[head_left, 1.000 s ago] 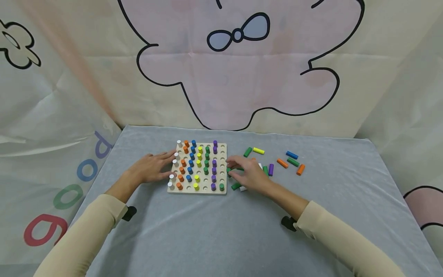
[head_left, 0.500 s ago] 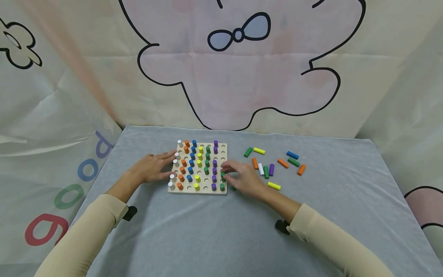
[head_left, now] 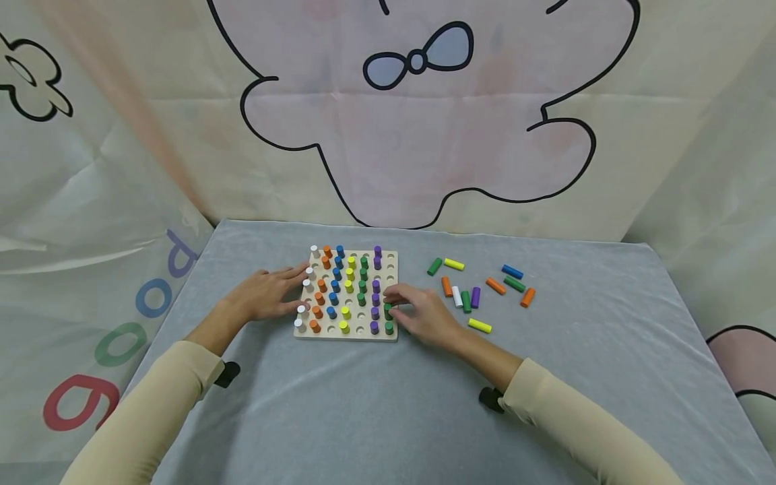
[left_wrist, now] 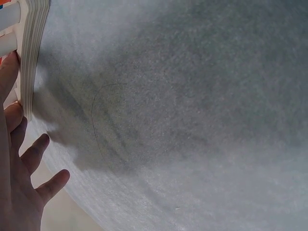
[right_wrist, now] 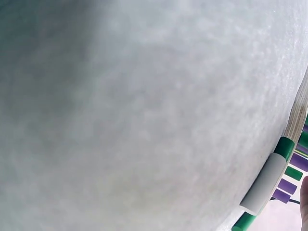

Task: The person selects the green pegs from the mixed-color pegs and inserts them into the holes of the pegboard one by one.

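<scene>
Beside pegboard (head_left: 346,294), nine loose pegs (head_left: 479,325), two hands

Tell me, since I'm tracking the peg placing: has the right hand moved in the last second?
Yes. The right hand moved left from the loose pegs to the board edge.

Grey felt-covered tabletop (head_left: 376,404), square wooden pegboard (head_left: 330,331) sitting mid-table nearer the far edge, loose coloured wooden pegs (head_left: 479,325) scattered toward the right edge.

Left hand (head_left: 263,294) flat — right hand (head_left: 422,314) pinching
</scene>
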### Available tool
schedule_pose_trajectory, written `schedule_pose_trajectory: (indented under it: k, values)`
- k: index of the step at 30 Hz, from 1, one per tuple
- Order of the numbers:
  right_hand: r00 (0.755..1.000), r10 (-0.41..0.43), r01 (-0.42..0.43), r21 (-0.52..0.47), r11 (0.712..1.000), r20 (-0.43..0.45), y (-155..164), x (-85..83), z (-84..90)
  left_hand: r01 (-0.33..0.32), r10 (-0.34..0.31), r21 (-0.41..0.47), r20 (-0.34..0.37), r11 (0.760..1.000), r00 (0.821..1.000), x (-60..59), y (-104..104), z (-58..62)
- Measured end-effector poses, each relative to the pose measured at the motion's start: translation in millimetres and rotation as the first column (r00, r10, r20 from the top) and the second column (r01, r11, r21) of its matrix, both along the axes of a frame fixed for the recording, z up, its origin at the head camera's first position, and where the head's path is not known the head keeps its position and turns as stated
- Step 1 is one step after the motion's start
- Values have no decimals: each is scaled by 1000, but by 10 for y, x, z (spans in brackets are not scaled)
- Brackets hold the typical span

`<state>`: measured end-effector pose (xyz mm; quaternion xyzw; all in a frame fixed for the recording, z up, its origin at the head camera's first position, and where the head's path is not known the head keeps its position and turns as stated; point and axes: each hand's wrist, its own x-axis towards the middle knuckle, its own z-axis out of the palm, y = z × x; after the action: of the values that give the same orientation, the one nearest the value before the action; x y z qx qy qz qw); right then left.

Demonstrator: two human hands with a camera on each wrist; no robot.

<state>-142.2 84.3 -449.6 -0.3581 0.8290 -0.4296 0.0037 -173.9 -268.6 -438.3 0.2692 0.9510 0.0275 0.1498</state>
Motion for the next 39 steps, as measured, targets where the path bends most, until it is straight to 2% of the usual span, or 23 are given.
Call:
schedule_pose_trajectory:
  k: [13,21,27,32,36,39]
  values:
    - [998,20,-18,34,999,-54,21,-5,5,3,-3,-2,-18,1000,1000,11,6,44]
    - [998,18,-14,56,998,-66,10,-7,11,0,0,-4,-4,1000,1000,-2,10,56]
    - [998,13,-8,86,996,-54,16,7,3,-5,5,-2,2,1000,1000,-13,13,57]
    - [1000,14,-14,102,995,-2,54,6,25,-7,7,-8,8,1000,1000,-24,14,50]
    - [999,1,-6,126,992,44,177,-21,54,-5,6,-14,19,1000,1000,-16,14,40]
    - [998,-44,37,149,988,43,338,-66,68,-7,8,-14,25,1000,1000,-11,12,34]
